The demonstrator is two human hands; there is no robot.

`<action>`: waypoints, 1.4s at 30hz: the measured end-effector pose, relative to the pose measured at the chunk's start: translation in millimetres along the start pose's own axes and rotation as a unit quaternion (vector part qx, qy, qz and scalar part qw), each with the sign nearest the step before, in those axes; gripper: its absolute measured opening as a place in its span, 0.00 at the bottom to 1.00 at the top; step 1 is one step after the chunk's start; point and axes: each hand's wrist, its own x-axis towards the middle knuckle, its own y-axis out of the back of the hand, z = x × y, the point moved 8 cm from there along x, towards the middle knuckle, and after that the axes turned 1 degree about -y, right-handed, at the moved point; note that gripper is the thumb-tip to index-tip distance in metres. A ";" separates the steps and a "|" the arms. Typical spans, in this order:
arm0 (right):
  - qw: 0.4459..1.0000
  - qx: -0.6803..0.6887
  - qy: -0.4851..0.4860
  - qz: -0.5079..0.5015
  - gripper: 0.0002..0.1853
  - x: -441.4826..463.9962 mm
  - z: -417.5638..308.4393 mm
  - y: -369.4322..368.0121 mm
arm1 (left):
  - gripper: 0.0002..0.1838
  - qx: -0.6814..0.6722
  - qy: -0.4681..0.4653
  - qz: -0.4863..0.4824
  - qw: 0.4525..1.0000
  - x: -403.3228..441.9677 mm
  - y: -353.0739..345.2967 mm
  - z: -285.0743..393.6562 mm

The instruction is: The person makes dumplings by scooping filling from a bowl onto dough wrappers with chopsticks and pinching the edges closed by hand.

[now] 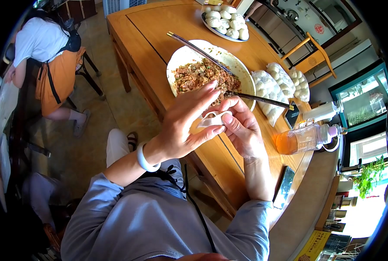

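A folded dumpling wrapper [214, 120], white and with a little dark filling showing at its opening, is held between my two hands over the table edge. My right hand [242, 126] pinches its near edge between thumb and bent fingers. On the other side, my left hand [186, 115] cradles it, thumb along its underside and the longer fingers stretched out above; a pale bracelet circles that wrist. Just beyond is a large white bowl [246, 74] of chopped meat filling [198, 78]. Dark chopsticks [207, 55] lie across the bowl, another [263, 99] pointing right.
On the wooden table [146, 32] stand a plate of white buns [225, 19], plastic bags of dumplings [270, 89], a bottle of amber liquid [296, 139] and a phone [284, 186]. Another person [50, 52] bends over a surface at left. A chair [311, 61] stands behind.
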 end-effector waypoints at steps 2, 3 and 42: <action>1.000 0.010 0.003 0.010 0.09 0.1 -0.7 -0.2 | 0.27 0.008 0.001 0.026 1.000 1.8 8.2 3.8; 1.000 0.012 0.004 0.005 0.09 0.5 -0.2 0.9 | 0.23 0.002 -0.001 0.058 0.998 2.3 12.3 6.5; 1.000 0.025 0.006 -0.012 0.09 1.2 0.7 2.7 | 0.06 0.091 0.015 0.068 0.993 -0.5 20.9 13.3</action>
